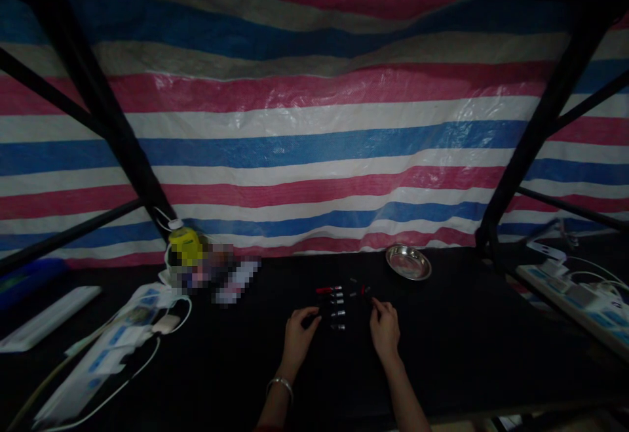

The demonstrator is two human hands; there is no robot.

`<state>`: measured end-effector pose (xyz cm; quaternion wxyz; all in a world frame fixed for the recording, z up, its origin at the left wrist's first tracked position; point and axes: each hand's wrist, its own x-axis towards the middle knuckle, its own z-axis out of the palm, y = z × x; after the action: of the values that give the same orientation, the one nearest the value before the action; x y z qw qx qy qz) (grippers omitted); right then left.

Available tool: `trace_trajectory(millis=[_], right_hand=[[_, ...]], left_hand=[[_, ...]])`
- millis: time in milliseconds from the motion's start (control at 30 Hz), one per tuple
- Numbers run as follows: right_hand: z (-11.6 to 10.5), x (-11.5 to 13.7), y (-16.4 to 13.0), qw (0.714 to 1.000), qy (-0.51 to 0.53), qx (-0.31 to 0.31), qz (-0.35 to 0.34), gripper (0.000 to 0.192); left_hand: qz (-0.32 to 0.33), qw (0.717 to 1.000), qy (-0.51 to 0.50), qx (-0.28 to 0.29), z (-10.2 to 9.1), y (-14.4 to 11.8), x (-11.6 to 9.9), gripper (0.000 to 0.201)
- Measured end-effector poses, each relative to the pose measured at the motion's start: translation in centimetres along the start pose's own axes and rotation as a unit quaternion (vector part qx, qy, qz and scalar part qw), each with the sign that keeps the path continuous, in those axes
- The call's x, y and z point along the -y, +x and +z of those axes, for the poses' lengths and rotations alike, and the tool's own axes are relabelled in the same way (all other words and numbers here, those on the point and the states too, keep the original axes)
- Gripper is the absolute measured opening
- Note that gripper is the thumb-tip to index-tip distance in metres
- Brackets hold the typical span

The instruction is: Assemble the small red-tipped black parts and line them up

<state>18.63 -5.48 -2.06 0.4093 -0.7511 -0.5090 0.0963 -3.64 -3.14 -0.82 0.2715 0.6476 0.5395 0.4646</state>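
Observation:
Several small lipstick-like tubes with silver ends lie in a column between my hands, among them a red tube [327,290] at the far end. My left hand [297,335] is left of the column, thumb and forefinger closed at the dark end of a black tube with a silver end [337,314]. A shorter silver-ended piece [337,328] lies nearest me. To the right, my right hand [385,328] has its fingertips together beside a small dark and red piece [365,290]; what they hold is too dark to make out. Tiny pieces [352,294] lie between.
A round metal dish [407,263] stands at the back right of the black table [457,333]. Power strips with cables lie at left [111,353] and right [584,294]. A yellow-labelled bottle [187,245] stands back left. Black frame posts and a striped sheet [319,150] bound the space.

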Motion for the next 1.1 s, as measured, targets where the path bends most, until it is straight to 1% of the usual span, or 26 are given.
trace_trajectory(millis=[200, 367, 533, 633, 933, 1033, 1100], right_hand=[[0.3, -0.6, 0.1, 0.999, 0.046, -0.026, 0.0, 0.04], [0.4, -0.9, 0.1, 0.997, 0.071, -0.034, -0.002, 0.04], [0.6, -1.3, 0.2, 0.994, 0.089, -0.058, -0.018, 0.04], [0.6, -1.4, 0.2, 0.993, 0.079, -0.076, -0.032, 0.039], [0.7, -1.6, 0.0, 0.992, 0.049, -0.094, -0.068, 0.034], [0.3, -1.1, -0.1, 0.991, 0.044, -0.102, -0.08, 0.03], [0.0, -0.5, -0.2, 0.988, 0.054, -0.096, -0.105, 0.026]], left_hand=[[-0.014, 1.0, -0.008, -0.005, 0.0, 0.0, 0.0, 0.021], [-0.023, 1.0, -0.007, -0.007, 0.1, 0.1, -0.2, 0.021], [-0.025, 1.0, -0.01, -0.008, 0.1, 0.1, -0.1, 0.021], [-0.023, 1.0, -0.011, -0.009, 0.2, 0.1, 0.1, 0.022], [-0.018, 1.0, -0.009, -0.014, 0.3, 0.1, 0.1, 0.021], [-0.023, 1.0, -0.006, -0.01, 0.3, 0.2, 0.0, 0.021], [-0.026, 1.0, -0.006, -0.012, 0.3, 0.2, -0.1, 0.021]])
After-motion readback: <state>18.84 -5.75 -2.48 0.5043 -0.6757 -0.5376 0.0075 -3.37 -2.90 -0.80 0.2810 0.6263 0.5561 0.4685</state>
